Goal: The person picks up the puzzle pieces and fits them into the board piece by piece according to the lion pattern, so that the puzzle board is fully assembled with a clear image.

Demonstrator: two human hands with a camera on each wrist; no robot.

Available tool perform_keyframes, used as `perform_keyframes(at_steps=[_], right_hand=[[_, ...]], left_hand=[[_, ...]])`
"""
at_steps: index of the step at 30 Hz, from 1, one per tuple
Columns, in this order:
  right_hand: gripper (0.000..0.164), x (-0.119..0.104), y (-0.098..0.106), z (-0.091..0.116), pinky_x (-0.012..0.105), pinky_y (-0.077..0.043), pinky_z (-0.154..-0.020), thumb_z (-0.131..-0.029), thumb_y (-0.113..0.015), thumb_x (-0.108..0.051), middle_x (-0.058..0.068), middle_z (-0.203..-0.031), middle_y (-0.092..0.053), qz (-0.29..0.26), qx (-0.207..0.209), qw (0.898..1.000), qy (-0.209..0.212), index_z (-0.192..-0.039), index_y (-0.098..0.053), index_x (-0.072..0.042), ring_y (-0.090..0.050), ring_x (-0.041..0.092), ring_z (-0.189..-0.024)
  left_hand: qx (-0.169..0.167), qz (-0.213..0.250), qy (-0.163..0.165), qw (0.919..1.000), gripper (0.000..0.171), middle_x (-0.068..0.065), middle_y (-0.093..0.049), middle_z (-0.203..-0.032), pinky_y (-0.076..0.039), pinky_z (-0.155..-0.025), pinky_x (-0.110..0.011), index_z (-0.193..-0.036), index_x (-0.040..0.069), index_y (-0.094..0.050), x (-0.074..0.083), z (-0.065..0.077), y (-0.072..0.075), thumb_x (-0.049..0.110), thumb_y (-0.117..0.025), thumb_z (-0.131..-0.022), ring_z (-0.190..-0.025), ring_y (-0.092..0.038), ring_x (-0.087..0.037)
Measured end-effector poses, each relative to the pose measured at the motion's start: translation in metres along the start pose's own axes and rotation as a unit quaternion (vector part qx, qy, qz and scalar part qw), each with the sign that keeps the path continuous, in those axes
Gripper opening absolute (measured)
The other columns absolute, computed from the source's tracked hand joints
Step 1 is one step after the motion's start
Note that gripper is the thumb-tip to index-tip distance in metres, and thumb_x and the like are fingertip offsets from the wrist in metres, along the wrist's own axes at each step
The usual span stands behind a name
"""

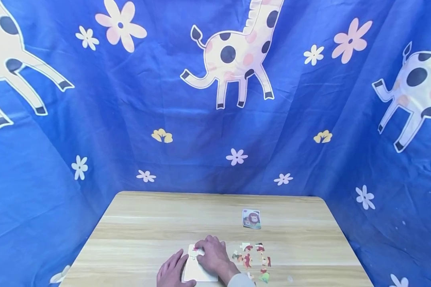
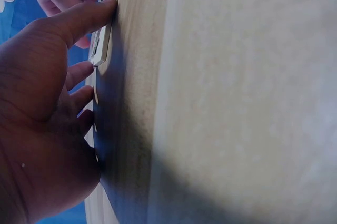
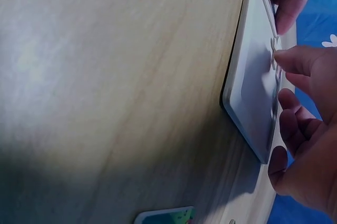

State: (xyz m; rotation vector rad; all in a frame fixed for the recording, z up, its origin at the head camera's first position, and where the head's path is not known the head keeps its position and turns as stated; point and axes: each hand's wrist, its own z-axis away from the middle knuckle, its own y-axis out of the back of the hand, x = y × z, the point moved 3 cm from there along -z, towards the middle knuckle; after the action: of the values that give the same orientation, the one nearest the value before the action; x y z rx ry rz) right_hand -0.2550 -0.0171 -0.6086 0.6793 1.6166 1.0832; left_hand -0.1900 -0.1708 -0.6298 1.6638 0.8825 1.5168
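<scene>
A white puzzle tray (image 1: pixel 197 273) lies flat on the table, with a few pieces laid at its far end. My left hand (image 1: pixel 172 272) holds the tray at its left side, the thumb along the near edge and the forefinger along the left edge. Over the tray's far part, my right hand (image 1: pixel 212 254) pinches a small puzzle piece (image 3: pixel 274 52) low over the tray. The other right fingers are loosely bent, and the hand hides part of the tray. Loose red, white and green puzzle pieces (image 1: pixel 247 261) are scattered to the right of the right hand.
A small picture card (image 1: pixel 251 219) with a lion lies farther back on the wooden table (image 1: pixel 158 215). A small clear round thing (image 1: pixel 289 278) is near the front, right of the loose pieces. Blue printed curtains (image 1: pixel 201 159) surround the table's back and sides.
</scene>
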Motion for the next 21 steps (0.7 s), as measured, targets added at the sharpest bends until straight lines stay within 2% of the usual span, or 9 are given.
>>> perform_keyframes(at_steps=[11, 21], right_hand=[[0.025, -0.0017, -0.0052, -0.0007, 0.027, -0.032, -0.069, -0.079, -0.073, -0.035, -0.016, -0.087, -0.055, 0.013, 0.015, 1.000, 0.002, -0.103, -0.071, -0.038, -0.048, 0.005, -0.084], [0.025, -0.0054, -0.0050, -0.0010, 0.029, -0.033, -0.071, -0.079, -0.072, -0.033, -0.015, -0.085, -0.054, 0.021, 0.017, 1.000, -0.009, -0.103, -0.069, -0.036, -0.047, 0.006, -0.082]], left_hand=[[0.019, 0.000, -0.008, 0.9998, 0.085, -0.008, -0.050, -0.142, -0.039, -0.097, -0.063, -0.127, 0.015, -0.059, -0.0009, 0.0003, -0.0004, 0.054, -0.081, -0.055, -0.125, -0.046, -0.037], [-0.001, 0.007, -0.001, 1.0000, 0.085, -0.009, -0.048, -0.145, -0.036, -0.099, -0.064, -0.129, 0.014, -0.058, 0.0027, 0.0005, 0.0034, 0.052, -0.080, -0.057, -0.127, -0.043, -0.038]])
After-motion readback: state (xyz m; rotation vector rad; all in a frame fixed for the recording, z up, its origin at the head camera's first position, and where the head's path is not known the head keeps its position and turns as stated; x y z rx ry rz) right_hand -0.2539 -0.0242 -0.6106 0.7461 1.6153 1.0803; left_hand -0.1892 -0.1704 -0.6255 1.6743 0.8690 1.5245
